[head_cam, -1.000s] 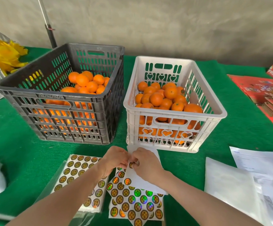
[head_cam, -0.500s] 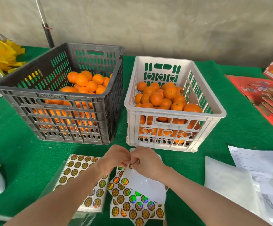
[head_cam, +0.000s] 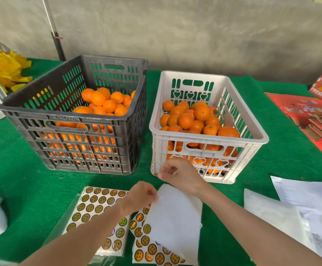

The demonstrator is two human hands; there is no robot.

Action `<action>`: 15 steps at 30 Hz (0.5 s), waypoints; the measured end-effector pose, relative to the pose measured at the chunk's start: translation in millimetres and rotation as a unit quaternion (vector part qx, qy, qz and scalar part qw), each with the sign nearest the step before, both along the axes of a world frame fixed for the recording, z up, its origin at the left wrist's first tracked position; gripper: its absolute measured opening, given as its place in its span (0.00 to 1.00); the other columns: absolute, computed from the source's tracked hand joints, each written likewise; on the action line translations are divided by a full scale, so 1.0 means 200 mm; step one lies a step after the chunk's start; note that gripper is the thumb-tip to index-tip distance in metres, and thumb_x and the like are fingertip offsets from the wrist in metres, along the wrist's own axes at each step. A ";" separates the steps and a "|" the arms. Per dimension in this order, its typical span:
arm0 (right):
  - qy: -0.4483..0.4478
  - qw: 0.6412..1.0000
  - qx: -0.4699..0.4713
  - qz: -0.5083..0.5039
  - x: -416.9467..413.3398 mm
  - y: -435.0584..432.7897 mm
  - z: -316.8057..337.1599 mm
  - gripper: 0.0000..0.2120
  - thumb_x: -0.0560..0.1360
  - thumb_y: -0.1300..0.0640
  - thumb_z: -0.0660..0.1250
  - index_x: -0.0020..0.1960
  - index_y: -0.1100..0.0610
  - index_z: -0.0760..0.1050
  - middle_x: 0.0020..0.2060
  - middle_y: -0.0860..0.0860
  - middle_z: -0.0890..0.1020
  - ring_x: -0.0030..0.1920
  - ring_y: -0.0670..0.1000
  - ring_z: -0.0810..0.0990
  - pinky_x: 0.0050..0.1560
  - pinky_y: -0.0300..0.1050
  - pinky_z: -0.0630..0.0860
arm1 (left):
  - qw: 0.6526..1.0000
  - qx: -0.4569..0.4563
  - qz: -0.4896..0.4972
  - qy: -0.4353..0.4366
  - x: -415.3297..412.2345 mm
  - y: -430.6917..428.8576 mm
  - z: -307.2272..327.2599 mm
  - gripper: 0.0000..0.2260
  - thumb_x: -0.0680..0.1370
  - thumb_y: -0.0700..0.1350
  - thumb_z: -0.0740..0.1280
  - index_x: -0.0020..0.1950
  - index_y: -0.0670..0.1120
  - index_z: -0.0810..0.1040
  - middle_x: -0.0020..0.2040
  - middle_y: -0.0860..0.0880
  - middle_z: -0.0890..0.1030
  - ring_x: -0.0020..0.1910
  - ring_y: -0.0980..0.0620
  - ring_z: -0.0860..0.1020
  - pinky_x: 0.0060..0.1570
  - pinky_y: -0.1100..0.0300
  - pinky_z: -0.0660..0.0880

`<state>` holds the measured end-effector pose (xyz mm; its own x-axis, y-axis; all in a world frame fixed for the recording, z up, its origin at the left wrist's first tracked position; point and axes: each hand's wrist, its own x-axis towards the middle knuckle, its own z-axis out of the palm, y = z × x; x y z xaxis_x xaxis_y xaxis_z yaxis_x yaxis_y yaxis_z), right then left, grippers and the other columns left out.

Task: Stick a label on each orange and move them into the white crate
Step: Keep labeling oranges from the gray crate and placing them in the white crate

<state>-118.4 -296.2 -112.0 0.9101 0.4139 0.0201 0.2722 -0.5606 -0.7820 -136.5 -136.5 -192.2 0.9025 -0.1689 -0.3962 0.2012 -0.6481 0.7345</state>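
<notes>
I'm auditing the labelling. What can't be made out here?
Head view only:
- Whether the right hand pinches a label: its grip hides it.
- Which oranges in the white crate carry labels: too small.
- Lower oranges in the dark crate: walls hide them.
- Red boxes: cut by right edge.

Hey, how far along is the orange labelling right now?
Done: the white crate holds a pile of oranges, at least one showing a label. In hand: the left hand pinches the sticker sheet, and the right hand seems to pinch a peeled label; no orange is picked up yet. Left: the black crate holds many more oranges.
</notes>
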 end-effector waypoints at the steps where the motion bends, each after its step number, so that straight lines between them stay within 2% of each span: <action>1: -0.012 0.999 0.031 -0.007 0.01 0.02 0.04 0.11 0.72 0.59 0.71 0.35 0.47 0.75 0.33 0.41 0.78 0.34 0.38 0.74 0.38 0.31 0.71 | 0.999 0.039 -0.022 -0.014 -0.01 0.00 0.00 0.03 0.77 0.42 0.67 0.48 0.48 0.80 0.45 0.51 0.82 0.41 0.57 0.79 0.44 0.68 0.76; 3: -0.049 0.993 0.107 -0.014 0.02 0.07 0.14 0.11 0.72 0.61 0.71 0.36 0.47 0.76 0.32 0.41 0.78 0.35 0.38 0.75 0.38 0.32 0.72 | 0.992 0.103 -0.038 -0.068 -0.03 0.03 0.02 0.14 0.77 0.47 0.67 0.62 0.48 0.76 0.53 0.52 0.80 0.45 0.58 0.76 0.49 0.68 0.72; 4: -0.070 0.986 0.153 -0.018 0.02 0.10 0.19 0.11 0.72 0.61 0.71 0.36 0.47 0.76 0.32 0.40 0.79 0.36 0.39 0.76 0.38 0.32 0.72 | 0.988 0.106 -0.031 -0.108 -0.03 0.06 0.07 0.16 0.77 0.48 0.67 0.64 0.48 0.75 0.52 0.54 0.80 0.44 0.60 0.75 0.49 0.69 0.72; 7: -0.141 0.949 0.282 -0.027 0.08 0.23 0.36 0.07 0.72 0.60 0.69 0.39 0.48 0.76 0.35 0.40 0.79 0.38 0.41 0.77 0.39 0.33 0.72 | 0.969 0.030 0.001 -0.243 -0.04 0.20 0.30 0.11 0.77 0.47 0.68 0.58 0.48 0.80 0.40 0.59 0.79 0.34 0.63 0.76 0.36 0.73 0.70; 9: -0.194 0.929 0.313 -0.027 0.17 0.35 0.46 0.06 0.73 0.61 0.67 0.43 0.50 0.76 0.37 0.41 0.78 0.40 0.40 0.76 0.40 0.32 0.72 | 0.944 -0.011 0.021 -0.328 -0.03 0.33 0.49 0.06 0.76 0.42 0.69 0.52 0.49 0.82 0.35 0.57 0.79 0.29 0.61 0.75 0.30 0.73 0.68; 12: -0.258 0.932 0.252 -0.027 0.35 0.57 0.54 0.11 0.74 0.67 0.64 0.54 0.55 0.74 0.43 0.46 0.78 0.44 0.40 0.76 0.44 0.32 0.72 | 0.896 -0.054 0.098 -0.430 0.03 0.52 0.73 0.09 0.76 0.36 0.68 0.49 0.50 0.80 0.32 0.52 0.80 0.26 0.58 0.73 0.26 0.71 0.67; 15: -0.286 0.952 0.111 -0.009 0.55 0.78 0.54 0.23 0.74 0.69 0.61 0.67 0.57 0.67 0.48 0.52 0.76 0.51 0.49 0.75 0.52 0.45 0.73 | 0.871 -0.077 0.175 -0.453 0.15 0.73 0.87 0.09 0.78 0.35 0.65 0.50 0.48 0.79 0.33 0.54 0.79 0.28 0.59 0.74 0.29 0.67 0.71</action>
